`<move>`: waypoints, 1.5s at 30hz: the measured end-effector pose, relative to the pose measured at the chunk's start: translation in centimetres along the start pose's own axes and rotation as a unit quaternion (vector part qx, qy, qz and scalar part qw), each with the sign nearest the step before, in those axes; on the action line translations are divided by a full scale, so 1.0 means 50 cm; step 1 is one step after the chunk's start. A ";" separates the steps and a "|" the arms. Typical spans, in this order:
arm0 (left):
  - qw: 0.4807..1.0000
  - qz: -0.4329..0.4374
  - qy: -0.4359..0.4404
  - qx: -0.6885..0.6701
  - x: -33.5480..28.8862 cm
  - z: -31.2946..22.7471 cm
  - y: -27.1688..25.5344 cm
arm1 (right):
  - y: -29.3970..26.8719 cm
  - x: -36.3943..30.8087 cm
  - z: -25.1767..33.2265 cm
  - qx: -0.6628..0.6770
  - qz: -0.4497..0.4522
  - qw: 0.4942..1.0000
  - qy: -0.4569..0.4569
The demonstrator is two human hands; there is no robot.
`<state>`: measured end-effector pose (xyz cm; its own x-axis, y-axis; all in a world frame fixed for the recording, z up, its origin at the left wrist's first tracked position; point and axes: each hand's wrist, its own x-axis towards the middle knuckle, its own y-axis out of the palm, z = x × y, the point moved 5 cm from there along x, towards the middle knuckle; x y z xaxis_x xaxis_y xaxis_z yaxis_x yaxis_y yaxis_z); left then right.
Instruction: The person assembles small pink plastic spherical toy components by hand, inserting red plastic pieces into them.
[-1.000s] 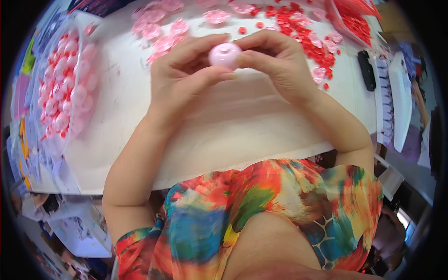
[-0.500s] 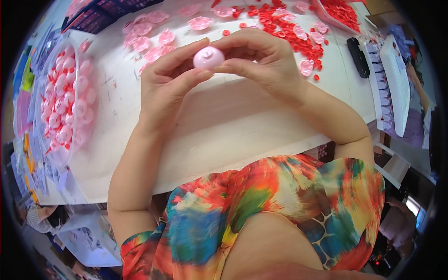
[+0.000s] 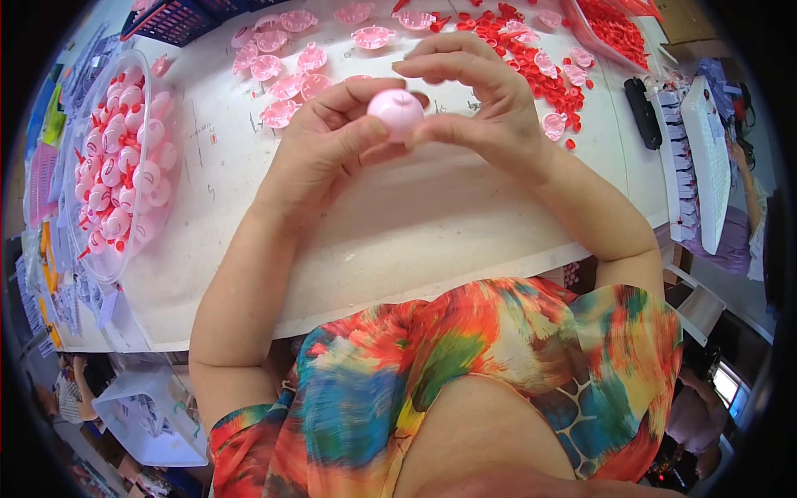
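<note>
Left hand (image 3: 320,153), right hand (image 3: 486,108) pinch pink ball (image 3: 396,112) above white table (image 3: 398,232).

White table (image 3: 349,241), pink shells (image 3: 286,62), red pieces (image 3: 531,58), clear tub (image 3: 162,79), black remote (image 3: 642,112)

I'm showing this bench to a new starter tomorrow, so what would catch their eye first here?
First, the small round pink ball pinched between the left hand and right hand above the middle of the white table. Next, the clear bag of finished pink balls on the left. Then the scattered red pieces and pink half shells along the far edge.
</note>
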<state>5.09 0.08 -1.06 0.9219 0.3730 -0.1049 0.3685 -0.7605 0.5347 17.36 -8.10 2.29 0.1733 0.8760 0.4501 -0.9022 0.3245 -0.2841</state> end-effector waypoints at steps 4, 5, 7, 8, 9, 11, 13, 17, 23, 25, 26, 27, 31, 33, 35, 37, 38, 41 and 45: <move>0.993 0.092 -0.075 -0.013 -0.004 0.011 0.008 | 0.017 0.006 0.016 -0.007 0.131 0.991 -0.034; 0.993 0.089 -0.078 -0.014 -0.005 0.013 0.007 | 0.019 0.006 0.015 -0.003 0.131 0.991 -0.032; 0.991 0.107 -0.078 -0.018 -0.003 0.017 0.015 | 0.022 0.005 0.016 0.028 0.146 0.988 -0.038; 0.991 0.107 -0.081 -0.018 -0.001 0.019 0.016 | 0.020 0.009 0.018 0.030 0.145 0.988 -0.036; 0.990 0.114 -0.075 -0.032 0.000 0.020 0.018 | 0.018 0.012 0.023 0.019 0.152 0.987 -0.053; 0.989 0.123 -0.069 -0.047 0.001 0.021 0.023 | 0.017 0.011 0.026 0.008 0.157 0.985 -0.070; 0.983 0.131 -0.108 -0.066 -0.003 0.026 0.027 | 0.018 0.011 0.032 0.018 0.160 0.982 -0.097; 0.990 0.098 -0.105 -0.006 -0.002 0.026 0.033 | 0.016 0.007 0.025 0.026 0.159 0.984 -0.075; 0.993 0.047 -0.111 0.004 -0.003 0.025 0.025 | 0.021 -0.004 0.017 0.004 0.140 0.989 -0.050; 0.994 0.040 -0.103 0.000 -0.008 0.019 0.029 | 0.026 -0.001 0.016 0.019 0.140 0.989 -0.043; 0.995 0.039 -0.095 -0.003 -0.006 0.017 0.032 | 0.024 0.002 0.013 0.029 0.137 0.990 -0.035; 0.995 0.031 -0.096 -0.003 -0.008 0.014 0.036 | 0.018 0.005 0.021 0.034 0.133 0.989 -0.047; 0.994 0.068 -0.087 -0.015 0.001 0.017 0.020 | 0.013 0.013 0.032 0.022 0.144 0.989 -0.040; 0.992 0.086 -0.089 0.009 0.000 0.017 0.017 | 0.015 0.012 0.032 0.004 0.142 0.988 -0.057; 0.991 0.091 -0.096 0.003 0.001 0.018 0.013 | 0.020 0.008 0.025 0.015 0.138 0.989 -0.057; 0.990 0.097 -0.103 -0.003 -0.002 0.021 0.014 | 0.021 0.007 0.023 0.015 0.144 0.989 -0.044; 0.991 0.094 -0.099 -0.006 -0.001 0.022 0.015 | 0.021 0.007 0.020 0.014 0.150 0.988 -0.031; 0.991 0.097 -0.089 0.002 0.000 0.016 0.031 | 0.019 0.008 0.008 0.074 0.185 0.980 0.025; 0.990 0.087 -0.103 0.038 -0.006 0.014 0.023 | 0.014 0.008 0.008 0.130 0.169 0.974 0.078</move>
<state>5.32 -1.29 -1.00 0.9741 0.1223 -0.1903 0.2029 -0.8444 0.4958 16.64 -7.67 2.61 -0.1124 0.9671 0.2280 -0.9841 -0.0767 -0.1600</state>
